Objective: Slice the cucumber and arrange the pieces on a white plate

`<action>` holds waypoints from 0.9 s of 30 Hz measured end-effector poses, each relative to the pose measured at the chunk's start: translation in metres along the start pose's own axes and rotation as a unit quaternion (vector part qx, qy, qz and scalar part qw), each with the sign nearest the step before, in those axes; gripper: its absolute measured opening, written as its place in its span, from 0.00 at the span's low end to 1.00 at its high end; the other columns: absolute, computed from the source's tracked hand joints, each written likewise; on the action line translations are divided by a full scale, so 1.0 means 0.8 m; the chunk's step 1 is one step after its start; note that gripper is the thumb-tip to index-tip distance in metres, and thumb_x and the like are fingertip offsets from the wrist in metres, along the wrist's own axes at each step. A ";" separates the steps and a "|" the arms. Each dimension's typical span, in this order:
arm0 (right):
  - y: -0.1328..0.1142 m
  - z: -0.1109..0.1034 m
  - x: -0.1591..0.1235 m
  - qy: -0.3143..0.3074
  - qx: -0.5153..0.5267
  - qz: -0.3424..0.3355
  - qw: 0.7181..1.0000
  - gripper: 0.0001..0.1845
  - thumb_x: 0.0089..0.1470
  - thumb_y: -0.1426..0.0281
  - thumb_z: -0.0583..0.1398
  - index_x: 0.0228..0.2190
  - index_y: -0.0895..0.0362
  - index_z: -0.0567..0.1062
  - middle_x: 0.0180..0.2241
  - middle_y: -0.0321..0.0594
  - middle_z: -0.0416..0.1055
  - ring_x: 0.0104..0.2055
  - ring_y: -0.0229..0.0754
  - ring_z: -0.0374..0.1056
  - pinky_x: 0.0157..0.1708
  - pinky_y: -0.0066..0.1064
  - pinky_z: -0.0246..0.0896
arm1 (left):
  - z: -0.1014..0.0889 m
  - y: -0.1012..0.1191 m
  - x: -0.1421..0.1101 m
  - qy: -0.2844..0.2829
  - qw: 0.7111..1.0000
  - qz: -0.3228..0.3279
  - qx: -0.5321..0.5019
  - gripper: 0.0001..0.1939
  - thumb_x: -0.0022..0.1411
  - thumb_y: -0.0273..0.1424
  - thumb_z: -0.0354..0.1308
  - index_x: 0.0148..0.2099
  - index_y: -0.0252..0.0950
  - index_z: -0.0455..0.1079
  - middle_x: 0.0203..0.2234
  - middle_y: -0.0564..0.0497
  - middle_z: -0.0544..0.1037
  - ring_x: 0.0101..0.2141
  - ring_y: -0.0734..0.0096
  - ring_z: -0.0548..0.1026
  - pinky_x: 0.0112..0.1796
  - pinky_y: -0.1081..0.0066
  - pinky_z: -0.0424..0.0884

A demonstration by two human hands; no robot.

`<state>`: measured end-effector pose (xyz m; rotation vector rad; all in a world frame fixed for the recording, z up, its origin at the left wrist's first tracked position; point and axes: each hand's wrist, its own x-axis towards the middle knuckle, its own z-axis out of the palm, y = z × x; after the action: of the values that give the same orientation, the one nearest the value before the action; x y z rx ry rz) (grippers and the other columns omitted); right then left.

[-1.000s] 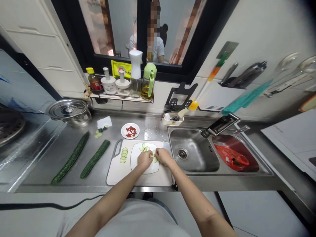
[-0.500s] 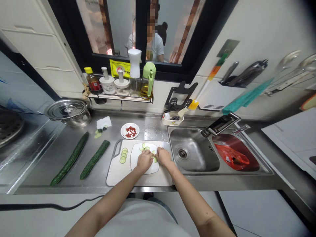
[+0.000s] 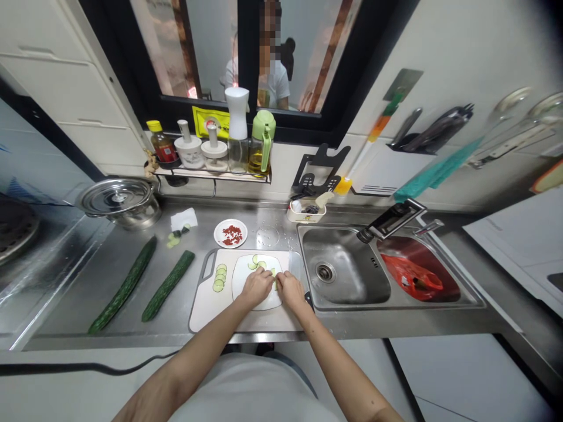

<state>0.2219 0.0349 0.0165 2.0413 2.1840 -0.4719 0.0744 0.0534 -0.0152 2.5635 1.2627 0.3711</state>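
Over the right part of a white plate (image 3: 240, 288), my left hand (image 3: 257, 286) and my right hand (image 3: 290, 289) meet with fingers pinched around a cucumber slice (image 3: 274, 273), partly hidden by the fingertips. More cucumber pieces (image 3: 257, 263) lie curved at the plate's far side. The plate rests on a cutting board (image 3: 206, 313), where a row of overlapping cucumber slices (image 3: 219, 278) lies to the left. Along the board's right edge is a knife, its blade (image 3: 297, 265) flat and its black handle (image 3: 308, 300) beside my right hand.
Two whole cucumbers (image 3: 168, 286) lie left of the board. Behind it stands a small plate (image 3: 217, 237) of red bits. A pot (image 3: 139, 212) is at the far left, and a sink (image 3: 347, 264) with a faucet (image 3: 391, 220) at the right. Bottles (image 3: 261, 143) line a shelf.
My right hand has shifted slightly nearer to me and turned, showing more of the knife handle. My left hand stays almost in place. The whole view has drifted slightly.
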 end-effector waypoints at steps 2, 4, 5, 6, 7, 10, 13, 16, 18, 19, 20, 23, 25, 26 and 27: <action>0.001 0.006 -0.001 0.011 0.006 0.001 1.000 0.14 0.63 0.70 0.48 0.42 0.55 0.73 0.41 0.43 0.72 0.42 0.39 0.66 0.36 0.27 0.52 | 0.000 -0.003 0.000 -0.002 1.000 0.018 0.008 0.12 0.66 0.27 0.48 0.39 0.36 0.74 0.36 0.47 0.76 0.40 0.64 0.68 0.47 0.63 0.67; 0.002 0.010 -0.002 0.022 0.012 -0.001 1.000 0.14 0.62 0.70 0.48 0.42 0.54 0.73 0.40 0.42 0.72 0.42 0.39 0.66 0.37 0.26 0.52 | -0.001 -0.004 0.000 0.000 0.999 0.030 0.016 0.12 0.66 0.27 0.48 0.40 0.36 0.74 0.36 0.47 0.76 0.40 0.63 0.68 0.48 0.62 0.66; 0.003 0.011 -0.002 0.027 0.014 -0.001 1.000 0.14 0.62 0.70 0.48 0.42 0.54 0.73 0.40 0.42 0.72 0.42 0.39 0.66 0.37 0.26 0.51 | -0.001 -0.005 0.000 0.003 0.999 0.034 0.018 0.13 0.66 0.27 0.47 0.41 0.36 0.74 0.35 0.47 0.76 0.41 0.63 0.68 0.48 0.62 0.66; 0.002 0.012 -0.003 0.030 0.015 0.000 0.999 0.14 0.62 0.70 0.48 0.42 0.54 0.73 0.40 0.42 0.72 0.42 0.39 0.66 0.37 0.26 0.51 | -0.001 -0.005 0.000 0.006 0.999 0.035 0.021 0.13 0.66 0.28 0.47 0.42 0.37 0.73 0.35 0.47 0.76 0.41 0.63 0.68 0.48 0.62 0.66; 0.002 0.013 -0.003 0.030 0.016 0.002 0.999 0.14 0.63 0.70 0.48 0.42 0.54 0.73 0.39 0.42 0.72 0.41 0.39 0.67 0.36 0.27 0.51 | -0.001 -0.005 -0.001 0.009 0.999 0.037 0.022 0.13 0.66 0.28 0.47 0.43 0.37 0.73 0.35 0.47 0.76 0.41 0.63 0.68 0.48 0.62 0.66; -0.002 0.012 -0.005 0.025 0.017 0.015 0.999 0.14 0.63 0.70 0.48 0.41 0.54 0.73 0.39 0.41 0.73 0.40 0.39 0.67 0.35 0.27 0.51 | -0.001 -0.006 -0.002 0.015 0.999 0.038 0.026 0.13 0.66 0.28 0.47 0.45 0.37 0.73 0.35 0.47 0.76 0.42 0.63 0.68 0.49 0.61 0.65; -0.006 0.010 -0.006 0.020 0.020 0.026 0.999 0.15 0.63 0.69 0.47 0.42 0.53 0.72 0.40 0.41 0.73 0.41 0.38 0.67 0.36 0.27 0.50 | -0.001 -0.007 -0.002 0.013 0.999 0.038 0.032 0.13 0.66 0.28 0.48 0.45 0.37 0.73 0.35 0.47 0.76 0.42 0.62 0.68 0.49 0.61 0.65; -0.010 0.008 -0.006 0.012 0.020 0.032 0.999 0.14 0.64 0.68 0.47 0.42 0.53 0.72 0.41 0.41 0.72 0.41 0.38 0.67 0.35 0.26 0.50 | -0.002 -0.007 -0.003 0.005 0.999 0.034 0.032 0.13 0.66 0.28 0.48 0.45 0.37 0.73 0.35 0.46 0.76 0.42 0.62 0.68 0.48 0.60 0.65; -0.012 0.006 -0.006 0.009 0.019 0.038 0.999 0.14 0.64 0.68 0.47 0.42 0.53 0.72 0.41 0.41 0.72 0.40 0.38 0.67 0.35 0.27 0.50 | -0.002 -0.007 -0.005 0.000 0.999 0.032 0.029 0.13 0.66 0.28 0.48 0.45 0.37 0.73 0.35 0.46 0.76 0.43 0.61 0.68 0.48 0.60 0.64; -0.013 0.006 -0.006 0.008 0.019 0.041 0.999 0.14 0.64 0.68 0.47 0.42 0.53 0.72 0.41 0.41 0.72 0.40 0.38 0.67 0.34 0.27 0.50 | -0.003 -0.006 -0.005 -0.002 0.999 0.030 0.027 0.13 0.66 0.28 0.47 0.45 0.37 0.73 0.35 0.46 0.75 0.43 0.61 0.68 0.48 0.60 0.64; -0.014 0.005 -0.007 0.009 0.020 0.043 0.999 0.14 0.64 0.68 0.47 0.42 0.53 0.72 0.41 0.41 0.72 0.40 0.38 0.67 0.34 0.27 0.50 | -0.004 -0.006 -0.006 -0.002 0.999 0.027 0.024 0.13 0.66 0.28 0.47 0.44 0.37 0.73 0.35 0.46 0.75 0.44 0.61 0.68 0.47 0.60 0.64; -0.014 0.006 -0.010 0.021 0.031 0.049 0.998 0.14 0.64 0.68 0.47 0.42 0.53 0.72 0.41 0.41 0.72 0.41 0.38 0.67 0.34 0.26 0.49 | -0.008 -0.005 -0.007 0.006 1.000 0.006 0.010 0.12 0.67 0.30 0.48 0.41 0.37 0.74 0.36 0.45 0.74 0.44 0.61 0.67 0.46 0.62 0.64; -0.012 0.009 -0.015 0.037 0.044 0.055 0.997 0.14 0.64 0.68 0.47 0.43 0.53 0.71 0.41 0.40 0.72 0.41 0.38 0.66 0.34 0.26 0.49 | -0.011 -0.006 -0.005 0.013 1.000 -0.020 0.002 0.12 0.67 0.30 0.49 0.41 0.38 0.74 0.39 0.46 0.74 0.44 0.62 0.66 0.45 0.64 0.64; -0.010 0.011 -0.018 0.046 0.049 0.059 0.996 0.14 0.64 0.69 0.47 0.43 0.53 0.71 0.41 0.40 0.72 0.41 0.38 0.66 0.34 0.26 0.49 | -0.013 -0.008 -0.003 0.016 0.999 -0.035 0.000 0.11 0.66 0.30 0.49 0.42 0.39 0.74 0.40 0.46 0.73 0.44 0.62 0.66 0.44 0.64 0.64; -0.009 0.013 -0.021 0.052 0.052 0.063 0.995 0.14 0.64 0.69 0.47 0.43 0.54 0.71 0.41 0.40 0.72 0.41 0.37 0.66 0.34 0.26 0.49 | -0.015 -0.009 0.000 0.019 0.999 -0.048 0.000 0.12 0.66 0.29 0.49 0.44 0.40 0.74 0.42 0.46 0.73 0.44 0.62 0.65 0.44 0.64 0.64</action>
<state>0.2151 0.0156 0.0122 2.2906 2.1121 -0.4841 0.0648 0.0590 -0.0069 2.4948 1.3939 0.4011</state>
